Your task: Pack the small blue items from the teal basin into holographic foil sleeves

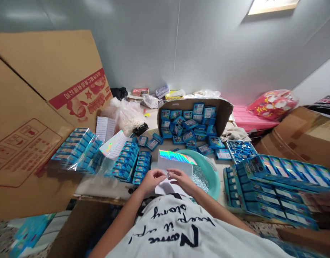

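My left hand [153, 181] and my right hand [181, 180] meet low in the middle, fingertips pinched together around something tiny and pale that I cannot make out. Just beyond them stands a folded white card sheet [169, 165] with a shiny rainbow panel [178, 157]. More of the white card shows beneath my hands, partly hidden by them. Behind and to the right of the card is a teal plastic basin [213, 181] holding many small pale pieces [199, 178]. Rows of small blue boxes [142, 166] stand close to my left hand.
A tipped cardboard box [226, 111] full of blue packets [189, 123] lies behind the basin. Stacked blue display boxes [272, 186] are at right, beside a tray of small blue items [241, 151]. A tall carton [27, 125] and wrapped blue boxes [77, 148] border the left.
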The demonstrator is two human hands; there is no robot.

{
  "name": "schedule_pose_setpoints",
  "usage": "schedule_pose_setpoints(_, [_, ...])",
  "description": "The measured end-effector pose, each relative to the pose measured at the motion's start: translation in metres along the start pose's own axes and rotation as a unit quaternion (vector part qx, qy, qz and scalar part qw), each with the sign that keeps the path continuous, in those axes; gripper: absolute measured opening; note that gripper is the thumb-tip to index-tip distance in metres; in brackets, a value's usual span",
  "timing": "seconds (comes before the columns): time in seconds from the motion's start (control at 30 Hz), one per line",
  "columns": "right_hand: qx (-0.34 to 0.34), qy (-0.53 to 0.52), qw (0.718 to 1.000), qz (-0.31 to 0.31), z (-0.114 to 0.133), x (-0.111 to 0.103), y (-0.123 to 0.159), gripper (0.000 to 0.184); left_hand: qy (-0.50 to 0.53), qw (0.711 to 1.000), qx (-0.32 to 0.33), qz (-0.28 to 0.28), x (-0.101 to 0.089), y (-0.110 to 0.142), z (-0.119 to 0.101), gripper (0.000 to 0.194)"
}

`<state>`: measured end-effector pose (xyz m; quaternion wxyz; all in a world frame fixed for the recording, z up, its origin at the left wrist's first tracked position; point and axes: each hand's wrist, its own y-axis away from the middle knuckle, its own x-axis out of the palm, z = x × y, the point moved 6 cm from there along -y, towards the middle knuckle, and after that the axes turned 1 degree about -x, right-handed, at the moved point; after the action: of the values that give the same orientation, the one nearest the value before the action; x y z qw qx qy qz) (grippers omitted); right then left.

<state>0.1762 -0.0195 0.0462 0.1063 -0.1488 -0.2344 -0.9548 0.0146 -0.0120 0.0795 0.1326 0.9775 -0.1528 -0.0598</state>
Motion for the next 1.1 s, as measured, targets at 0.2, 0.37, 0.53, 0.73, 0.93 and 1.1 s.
schedule_pose_setpoints(0.2, [-0.006, -0.06, 0.998, -0.011, 0.0, 0.004, 0.013, 0.043, 0.019, 1.0, 0.003, -0.002, -0.002, 0.008, 0.003, 0.035])
schedule_pose_setpoints(0.37, [-0.035, -0.055, 0.996, -0.069, -0.003, 0.0, 0.019, 0.045, 0.001, 1.0, -0.006, -0.027, -0.008, 0.013, 0.018, 0.052])
schedule_pose_setpoints(0.53, [-0.088, -0.071, 0.974, -0.198, 0.004, -0.039, 0.031, 0.044, -0.309, 0.943, 0.123, -0.003, -0.009, 0.024, 0.029, 0.079])
schedule_pose_setpoints(0.73, [-0.121, -0.084, 0.949, -0.278, 0.014, -0.091, 0.062, 0.043, -0.417, 0.878, 0.197, 0.128, -0.004, 0.019, 0.047, 0.048])
schedule_pose_setpoints(0.93, [-0.148, -0.068, 0.942, -0.294, 0.019, -0.106, 0.098, 0.037, -0.276, 0.94, 0.186, 0.073, -0.008, -0.002, 0.005, 0.018])
schedule_pose_setpoints(1.1, [-0.23, -0.006, 0.934, -0.275, 0.05, -0.09, 0.12, 0.029, -0.164, 0.978, 0.117, -0.055, -0.012, -0.012, -0.01, 0.033])
